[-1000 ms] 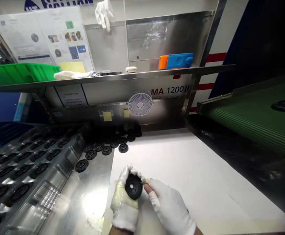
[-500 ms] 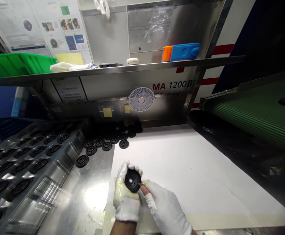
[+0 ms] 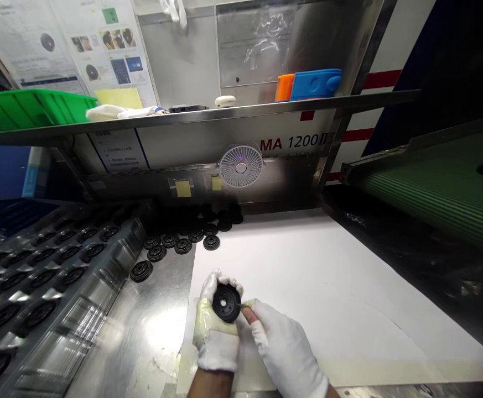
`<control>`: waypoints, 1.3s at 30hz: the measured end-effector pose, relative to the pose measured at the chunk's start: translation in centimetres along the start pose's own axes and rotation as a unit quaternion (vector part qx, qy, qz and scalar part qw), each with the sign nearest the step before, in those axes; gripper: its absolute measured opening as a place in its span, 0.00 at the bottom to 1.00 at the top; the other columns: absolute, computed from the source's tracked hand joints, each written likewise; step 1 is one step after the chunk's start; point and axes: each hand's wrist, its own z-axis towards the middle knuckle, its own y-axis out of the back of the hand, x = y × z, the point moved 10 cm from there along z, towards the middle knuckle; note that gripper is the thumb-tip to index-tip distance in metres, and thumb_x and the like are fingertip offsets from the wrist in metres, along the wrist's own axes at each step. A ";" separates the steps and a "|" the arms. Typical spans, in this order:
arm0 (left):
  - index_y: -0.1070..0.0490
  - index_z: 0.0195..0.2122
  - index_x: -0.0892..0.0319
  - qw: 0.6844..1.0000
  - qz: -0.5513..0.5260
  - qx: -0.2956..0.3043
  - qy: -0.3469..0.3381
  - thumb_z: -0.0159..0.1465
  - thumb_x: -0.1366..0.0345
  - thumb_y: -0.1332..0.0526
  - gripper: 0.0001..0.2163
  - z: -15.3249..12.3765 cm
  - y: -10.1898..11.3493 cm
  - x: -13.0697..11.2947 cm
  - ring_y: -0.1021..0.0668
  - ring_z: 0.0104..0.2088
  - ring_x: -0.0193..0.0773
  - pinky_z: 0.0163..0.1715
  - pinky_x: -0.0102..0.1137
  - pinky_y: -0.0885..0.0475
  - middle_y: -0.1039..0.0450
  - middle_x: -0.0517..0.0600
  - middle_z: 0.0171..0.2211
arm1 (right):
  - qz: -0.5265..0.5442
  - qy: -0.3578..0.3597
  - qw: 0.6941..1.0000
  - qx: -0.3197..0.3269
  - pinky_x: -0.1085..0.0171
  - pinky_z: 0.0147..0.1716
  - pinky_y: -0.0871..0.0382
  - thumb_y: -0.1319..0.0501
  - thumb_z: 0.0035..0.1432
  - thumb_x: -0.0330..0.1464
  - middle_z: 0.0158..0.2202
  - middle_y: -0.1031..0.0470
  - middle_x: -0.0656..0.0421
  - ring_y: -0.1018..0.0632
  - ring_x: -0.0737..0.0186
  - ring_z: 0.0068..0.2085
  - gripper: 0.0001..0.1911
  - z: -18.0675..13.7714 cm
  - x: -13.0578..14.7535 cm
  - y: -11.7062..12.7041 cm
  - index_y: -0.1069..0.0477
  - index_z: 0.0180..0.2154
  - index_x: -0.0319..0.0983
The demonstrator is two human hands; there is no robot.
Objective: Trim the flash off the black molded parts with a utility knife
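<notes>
Left hand [image 3: 216,337]: clamped round the black disc [image 3: 226,303], fingers behind its rim, face tilted up, seemingly for a clear look.
Right hand [image 3: 285,354]: thumb and forefinger pinched together against the disc's right edge.
Disc position: between both hands, above the white sheet [image 3: 328,287] on the bench [image 3: 150,342].
Left side: loose discs [image 3: 183,243], filled tray [image 3: 37,287].

Black disc [image 3: 226,303], white sheet [image 3: 307,276], green bin [image 3: 29,108]
</notes>
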 end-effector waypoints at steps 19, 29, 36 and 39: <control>0.31 0.31 0.61 1.000 0.008 0.022 0.001 0.54 0.73 0.42 0.03 -0.2 0.3 -0.7 0.27 0.25 0.35 0.28 0.32 0.29 0.33 0.47 0.22 | 0.046 0.033 0.998 -0.027 0.64 0.27 0.38 0.55 0.63 0.36 0.27 0.28 0.62 0.28 0.61 0.29 0.13 0.0 0.7 0.3 0.34 0.33 0.44; 0.31 0.37 0.59 0.999 -0.025 -0.007 -0.020 0.55 0.73 0.42 0.09 -0.4 -0.2 -0.9 0.25 0.32 0.36 0.36 0.33 0.27 0.29 0.49 0.29 | 0.027 0.027 0.999 -0.033 0.63 0.23 0.45 0.59 0.63 0.41 0.24 0.31 0.63 0.30 0.61 0.25 0.17 -0.4 1.7 -0.9 0.39 0.27 0.44; 0.31 0.35 0.61 0.999 0.009 0.046 0.004 0.54 0.73 0.43 0.07 -0.5 -0.3 -0.6 0.26 0.26 0.38 0.30 0.35 0.28 0.31 0.49 0.23 | 0.013 0.007 0.999 -0.039 0.62 0.26 0.43 0.58 0.63 0.40 0.26 0.30 0.63 0.29 0.59 0.27 0.15 -0.2 0.1 -0.1 0.37 0.31 0.45; 0.31 0.29 0.61 1.000 -0.027 0.014 0.005 0.54 0.73 0.41 0.02 -0.2 0.0 -0.2 0.28 0.24 0.33 0.27 0.30 0.29 0.33 0.47 0.21 | 0.006 0.007 0.999 -0.048 0.62 0.25 0.44 0.58 0.63 0.41 0.25 0.30 0.63 0.29 0.60 0.26 0.16 -0.3 0.2 -0.4 0.37 0.30 0.45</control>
